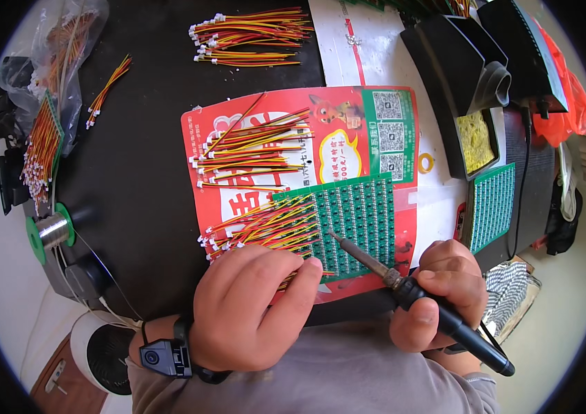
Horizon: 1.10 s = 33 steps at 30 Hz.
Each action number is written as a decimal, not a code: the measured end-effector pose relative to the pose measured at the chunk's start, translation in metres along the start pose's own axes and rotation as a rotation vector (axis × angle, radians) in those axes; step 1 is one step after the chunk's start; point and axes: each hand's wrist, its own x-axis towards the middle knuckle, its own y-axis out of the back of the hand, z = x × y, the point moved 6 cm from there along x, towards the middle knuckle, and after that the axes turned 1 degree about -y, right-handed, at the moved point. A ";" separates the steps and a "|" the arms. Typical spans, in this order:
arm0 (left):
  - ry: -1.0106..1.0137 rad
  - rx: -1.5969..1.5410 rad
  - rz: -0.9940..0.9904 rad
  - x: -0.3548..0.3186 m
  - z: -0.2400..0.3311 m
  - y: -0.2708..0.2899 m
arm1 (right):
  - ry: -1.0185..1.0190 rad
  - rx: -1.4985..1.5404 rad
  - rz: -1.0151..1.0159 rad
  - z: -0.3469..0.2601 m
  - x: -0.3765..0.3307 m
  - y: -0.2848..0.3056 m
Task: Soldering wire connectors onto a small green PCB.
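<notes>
Soldering iron (403, 286) tip points upper-left.

- There is one view only, from a camera worn on the person's head, so no second view shares any part of the scene.
- It looks steeply down onto the tabletop (134, 179), close enough that both forearms enter from the lower edge.
- The left hand (248, 307) and right hand (441, 293) sit low in the picture, just below the green circuit board (358, 207) near the centre.
- The wide fisheye lens bends straight edges toward the rim and leaves dark corners around a round picture.
- The picture's left is the person's left.
</notes>
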 end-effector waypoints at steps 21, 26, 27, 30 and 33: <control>0.021 0.060 -0.010 0.001 -0.006 -0.005 | -0.033 0.003 -0.020 -0.002 0.000 -0.006; 0.021 0.049 -0.029 0.001 -0.006 -0.007 | -0.062 -0.017 -0.025 -0.001 -0.001 -0.006; 0.020 0.046 -0.030 0.001 -0.006 -0.008 | -0.065 -0.019 -0.025 -0.001 -0.001 -0.006; 0.024 0.061 -0.029 0.000 -0.005 -0.004 | -0.069 -0.012 -0.040 -0.003 0.001 -0.007; 0.016 0.053 -0.030 0.001 -0.005 -0.004 | -0.056 -0.008 -0.044 -0.003 0.002 -0.007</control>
